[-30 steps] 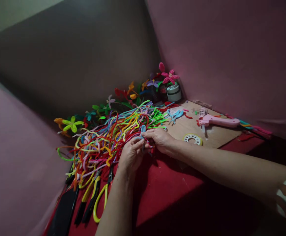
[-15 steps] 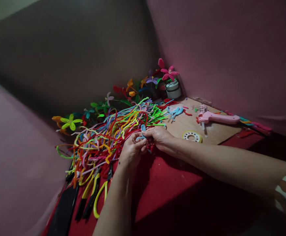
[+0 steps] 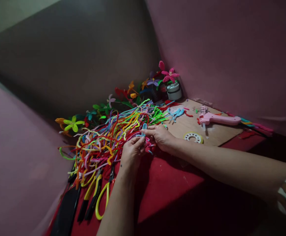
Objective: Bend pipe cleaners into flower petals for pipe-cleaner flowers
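Between my two hands is a light blue pipe cleaner [image 3: 144,126], bent into a small loop that sticks up above the fingertips. My left hand [image 3: 133,149] pinches its lower end between thumb and fingers. From the other side, my right hand [image 3: 161,136] is closed on the same piece, thumb and forefinger at the base of the loop. Just behind and to the left lies a big heap of many-coloured pipe cleaners [image 3: 103,141]. More light blue pieces [image 3: 176,113] rest beyond my right hand.
A pink glue gun [image 3: 219,118] and a tape roll [image 3: 193,137] lie on a wooden board [image 3: 214,139]. Yellow-handled scissors [image 3: 98,205], pliers [image 3: 90,196] and a black object [image 3: 64,211] are at left. Pipe-cleaner flowers [image 3: 74,124] and a white jar [image 3: 174,91] stand behind.
The hands have shifted slightly apart at the blue pipe cleaner, showing pink bits behind them. The whole view has moved a little; both hands keep their hold.
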Action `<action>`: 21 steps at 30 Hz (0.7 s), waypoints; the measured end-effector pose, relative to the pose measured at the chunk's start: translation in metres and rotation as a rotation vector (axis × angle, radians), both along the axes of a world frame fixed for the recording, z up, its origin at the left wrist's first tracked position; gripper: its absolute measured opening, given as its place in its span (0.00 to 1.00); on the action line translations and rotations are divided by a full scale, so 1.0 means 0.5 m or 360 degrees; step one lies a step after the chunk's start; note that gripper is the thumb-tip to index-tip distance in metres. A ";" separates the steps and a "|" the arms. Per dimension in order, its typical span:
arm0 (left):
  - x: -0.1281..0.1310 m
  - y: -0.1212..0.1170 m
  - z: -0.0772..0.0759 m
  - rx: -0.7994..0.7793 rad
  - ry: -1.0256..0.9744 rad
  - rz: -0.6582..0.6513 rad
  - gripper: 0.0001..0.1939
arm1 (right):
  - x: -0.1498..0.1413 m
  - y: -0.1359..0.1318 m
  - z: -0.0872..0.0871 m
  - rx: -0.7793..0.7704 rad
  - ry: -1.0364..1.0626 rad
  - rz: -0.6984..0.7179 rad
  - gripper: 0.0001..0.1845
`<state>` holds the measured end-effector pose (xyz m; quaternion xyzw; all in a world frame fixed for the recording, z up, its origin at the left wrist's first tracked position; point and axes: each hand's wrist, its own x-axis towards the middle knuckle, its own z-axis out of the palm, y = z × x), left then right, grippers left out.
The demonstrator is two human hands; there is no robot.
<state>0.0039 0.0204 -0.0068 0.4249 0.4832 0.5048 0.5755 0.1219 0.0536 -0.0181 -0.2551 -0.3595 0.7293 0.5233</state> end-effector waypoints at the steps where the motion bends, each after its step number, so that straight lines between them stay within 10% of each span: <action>1: -0.002 0.001 0.000 -0.0005 0.0010 0.0004 0.12 | 0.003 0.002 0.003 0.0041 -0.0002 -0.0030 0.13; 15: 0.023 -0.008 0.000 0.0383 0.0598 0.0165 0.13 | 0.010 0.004 0.009 0.0174 -0.0215 -0.0334 0.12; 21: 0.007 -0.004 0.000 0.0320 0.0485 0.0128 0.09 | 0.008 0.002 0.007 0.0176 -0.0099 -0.0101 0.14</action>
